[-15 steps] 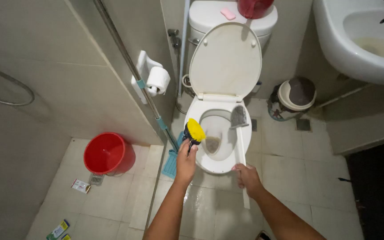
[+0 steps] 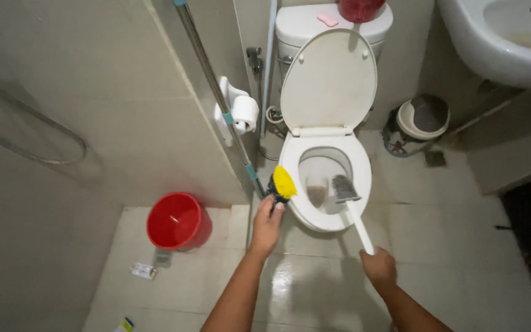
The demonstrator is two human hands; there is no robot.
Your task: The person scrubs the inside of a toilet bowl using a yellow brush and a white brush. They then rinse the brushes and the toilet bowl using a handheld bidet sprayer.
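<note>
Two hands busy — left hand point(image 2: 267, 226) fingers closed round yellow-capped bottle point(image 2: 281, 184); right hand point(image 2: 378, 267) grips toilet brush point(image 2: 351, 209).

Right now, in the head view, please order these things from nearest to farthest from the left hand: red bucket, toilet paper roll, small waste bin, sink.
From the left hand:
1. Red bucket, on the floor to its left.
2. Toilet paper roll, on the wall above it.
3. Small waste bin, right of the toilet.
4. Sink, top right corner.
</note>
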